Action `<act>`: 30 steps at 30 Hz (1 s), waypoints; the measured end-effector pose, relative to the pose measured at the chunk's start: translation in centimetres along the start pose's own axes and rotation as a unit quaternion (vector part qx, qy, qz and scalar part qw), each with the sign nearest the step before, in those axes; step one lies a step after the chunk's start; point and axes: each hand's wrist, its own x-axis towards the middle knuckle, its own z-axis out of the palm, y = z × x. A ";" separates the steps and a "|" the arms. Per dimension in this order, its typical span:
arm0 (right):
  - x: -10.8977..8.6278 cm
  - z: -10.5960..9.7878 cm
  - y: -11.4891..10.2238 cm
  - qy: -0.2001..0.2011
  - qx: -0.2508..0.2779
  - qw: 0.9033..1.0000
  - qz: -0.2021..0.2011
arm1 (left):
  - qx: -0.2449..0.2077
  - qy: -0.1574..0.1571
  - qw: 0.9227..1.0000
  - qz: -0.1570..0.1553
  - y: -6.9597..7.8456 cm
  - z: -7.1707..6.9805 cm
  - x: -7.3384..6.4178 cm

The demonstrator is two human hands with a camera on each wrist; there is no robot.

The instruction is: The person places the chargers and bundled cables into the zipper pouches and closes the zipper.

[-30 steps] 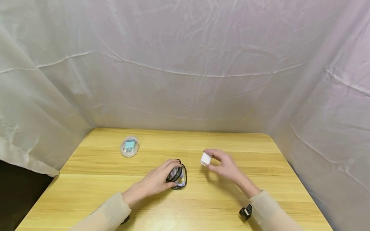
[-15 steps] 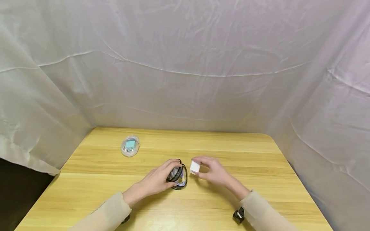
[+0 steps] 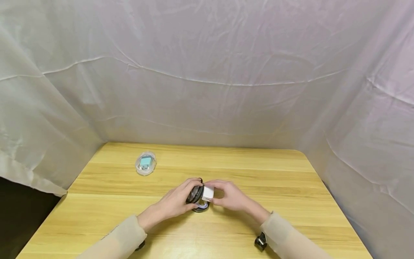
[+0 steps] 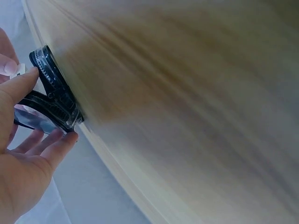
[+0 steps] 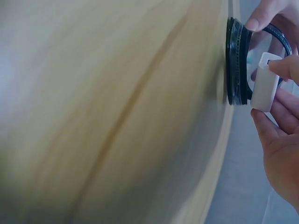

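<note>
White charger (image 3: 208,193) at the mouth of an open black case (image 5: 237,60).
The left hand (image 3: 173,205) grips the black case's raised lid (image 3: 195,196) between thumb and fingers; the right hand (image 3: 233,196) pinches the charger; whether it touches the case, I cannot tell. Left of and beyond the black case, a clear case (image 3: 138,169) with a teal block (image 3: 146,162) lies on the table (image 3: 291,176).

Beige sleeves (image 3: 116,239); black wrist cameras (image 3: 260,241)

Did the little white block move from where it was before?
Yes: in the head view, the white block moved left and away from the table's far edge.
</note>
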 end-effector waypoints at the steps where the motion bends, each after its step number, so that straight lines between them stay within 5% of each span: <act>1: 0.1 0.1 -0.1 0.000 0.000 1.000 -0.002 | -0.002 0.000 1.000 -0.002 0.0 0.0 0.0; 23: 1.1 1.4 -0.2 0.024 0.007 0.999 0.027 | -0.013 0.008 1.000 0.000 -0.2 0.2 0.0; 30: 1.3 1.7 0.1 0.025 0.135 0.989 0.059 | -0.014 0.009 1.000 0.003 -0.2 0.2 0.0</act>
